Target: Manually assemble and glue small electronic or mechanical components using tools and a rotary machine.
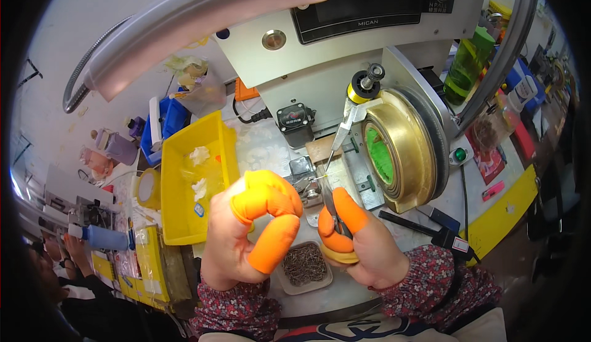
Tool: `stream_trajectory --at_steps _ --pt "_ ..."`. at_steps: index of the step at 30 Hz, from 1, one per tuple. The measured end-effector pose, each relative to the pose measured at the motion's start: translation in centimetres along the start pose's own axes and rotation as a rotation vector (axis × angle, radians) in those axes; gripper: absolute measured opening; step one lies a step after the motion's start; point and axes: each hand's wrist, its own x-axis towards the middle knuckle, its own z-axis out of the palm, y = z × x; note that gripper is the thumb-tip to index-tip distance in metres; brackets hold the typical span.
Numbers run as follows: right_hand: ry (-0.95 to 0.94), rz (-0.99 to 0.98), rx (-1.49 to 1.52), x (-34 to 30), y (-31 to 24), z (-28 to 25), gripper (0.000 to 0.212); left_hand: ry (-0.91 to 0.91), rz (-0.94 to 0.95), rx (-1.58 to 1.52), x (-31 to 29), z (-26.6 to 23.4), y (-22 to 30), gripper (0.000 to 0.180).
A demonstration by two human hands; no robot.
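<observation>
Orange finger cots (274, 246) show on both hands in the head view. My right hand (372, 250) grips a dark metal tool (330, 203), pointed at the fixture (308, 185) beneath the machine's slender tip (330, 156). My left hand (225, 243) curls nearby; I cannot tell whether its fingers close on anything. I judge this as fine placement, calling next for steady alignment.

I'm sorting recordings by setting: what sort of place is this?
Probably a small-parts workshop: a bench machine with a gold-coloured wheel, a tray of small metal pieces, and another person's hand at the far left.
</observation>
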Motion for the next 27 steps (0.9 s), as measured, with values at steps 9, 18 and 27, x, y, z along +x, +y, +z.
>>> stream_trajectory --at_steps 9,18,27 --pt "0.11 -0.484 -1.501 -7.9 0.3 -5.2 0.027 0.514 0.197 0.583 -0.1 -7.6 -2.2 0.01" --pt "0.175 -0.664 -1.632 -8.5 2.4 -9.0 0.022 0.151 -0.52 1.056 -1.1 -15.3 -6.1 0.022" --pt "0.138 -0.675 -1.568 -8.8 2.2 -9.4 0.022 -0.048 -0.808 1.044 -2.7 -17.4 -6.4 0.041"
